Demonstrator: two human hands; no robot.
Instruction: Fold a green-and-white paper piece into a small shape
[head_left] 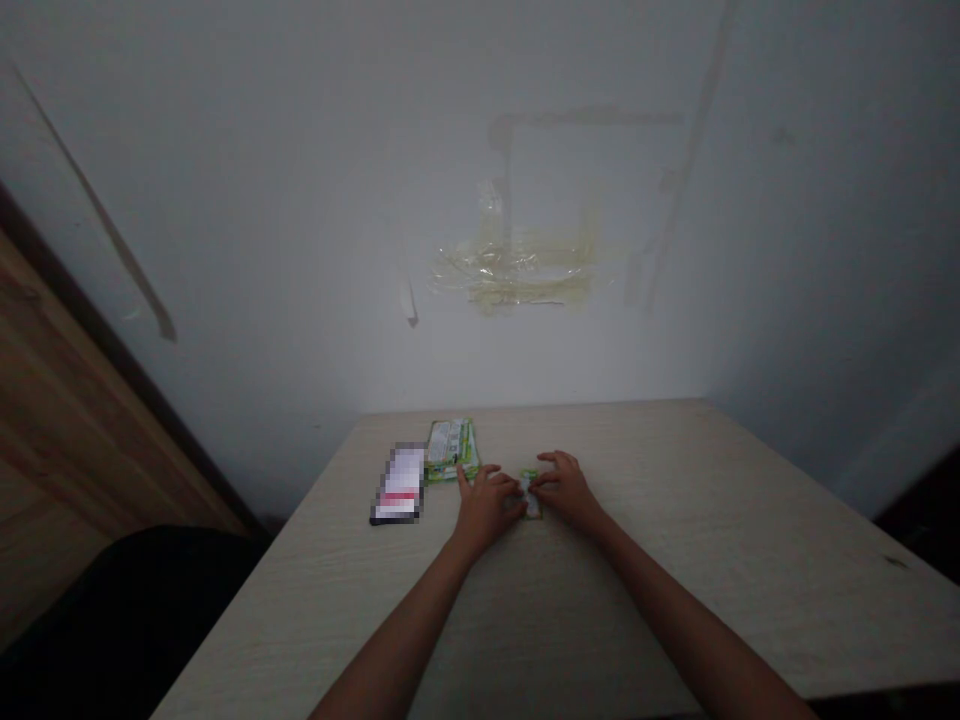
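I am looking down at a pale wood-grain surface [675,560] pushed against a plain grey-white wall [300,250]. Both bare forearms are reaching out from the near edge toward the middle of the surface.

The left hand [484,500] and the right hand [566,490] are meeting around a small green-and-white sachet [531,495], which is lying on the surface right between them. The left hand is touching its left edge and the right hand its right edge. The view is dim and the sachet is tiny, but each hand seems to be pinching its side with thumb and forefinger. The other fingers are lying loosely spread on the surface.

Just to the far left of the left hand, a flat stack of green-and-white printed packets [451,448] is lying near the wall, almost touching that hand's fingertips. Left of the stack, a flat dark-edged rectangle with a blurred-out face [399,485] is resting on the surface, just beside the stack.

On the wall above, a patch of yellowed old tape residue [517,270] is showing. A brown wooden panel [60,420] is running along the left side, and a dark rounded shape [112,610] is sitting below it at the near left, too dark to identify.
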